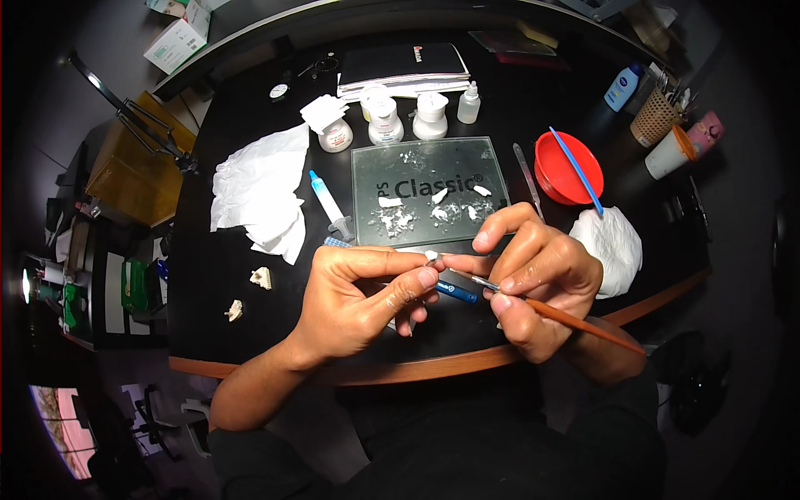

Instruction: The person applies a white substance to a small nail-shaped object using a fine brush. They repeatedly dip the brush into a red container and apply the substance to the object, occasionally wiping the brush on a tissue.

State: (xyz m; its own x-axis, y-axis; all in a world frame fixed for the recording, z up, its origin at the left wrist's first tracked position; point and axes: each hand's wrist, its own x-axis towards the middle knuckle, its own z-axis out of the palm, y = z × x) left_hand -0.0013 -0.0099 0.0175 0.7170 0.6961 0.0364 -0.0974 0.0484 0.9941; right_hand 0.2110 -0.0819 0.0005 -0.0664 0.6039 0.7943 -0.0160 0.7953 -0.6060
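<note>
Over the desk (208, 321), the left hand (354, 292) is pinching a small white piece (432, 256); the right hand (550, 271) is pinching a brush (575, 321) angled toward it. Brushwork seems underway, unfinished; white clumps (390, 202) are lying on the slab (368, 160). Beyond, a blue stick (573, 167) is crossing the red bowl (549, 167), and white bottles (385, 127) are hiding their contents.

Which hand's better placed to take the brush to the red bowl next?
Probably your right hand: it holds the brush and is nearer the red bowl. Your left hand, farther away, is busy pinching a small white piece.
</note>
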